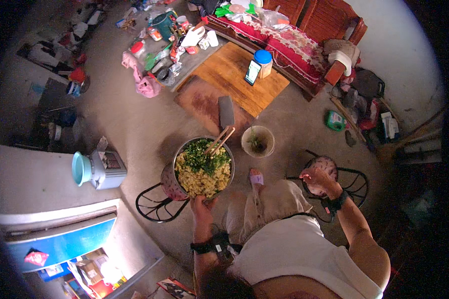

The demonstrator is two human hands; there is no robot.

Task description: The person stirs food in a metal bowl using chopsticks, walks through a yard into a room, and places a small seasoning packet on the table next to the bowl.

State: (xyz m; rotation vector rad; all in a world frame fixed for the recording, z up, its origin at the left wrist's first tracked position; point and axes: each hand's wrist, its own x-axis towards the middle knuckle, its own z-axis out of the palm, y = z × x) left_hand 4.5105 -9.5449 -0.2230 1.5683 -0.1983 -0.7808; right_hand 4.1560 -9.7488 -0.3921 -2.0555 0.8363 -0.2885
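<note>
My left hand [202,209] grips the near rim of a round metal basin [232,170], its fingers partly hidden at the rim. The basin stands on a chair with a pink patterned seat [169,182]. It holds a yellowish crumbly mix [196,181] under a heap of chopped green leaves [201,157]. A pair of wooden chopsticks [220,141] leans in the greens, with the tips buried. Over a second patterned chair [327,164], well away from the basin, my right hand [317,181] hangs with curled fingers. Nothing shows in it.
A whitish bucket [270,146] with green scraps stands right of the basin. Beyond lie a cleaver [226,111] on a reddish board [198,99] and a wooden board [228,67] carrying a phone [253,72] and a blue-lidded jar [262,59]. At left stands a grey container [110,175].
</note>
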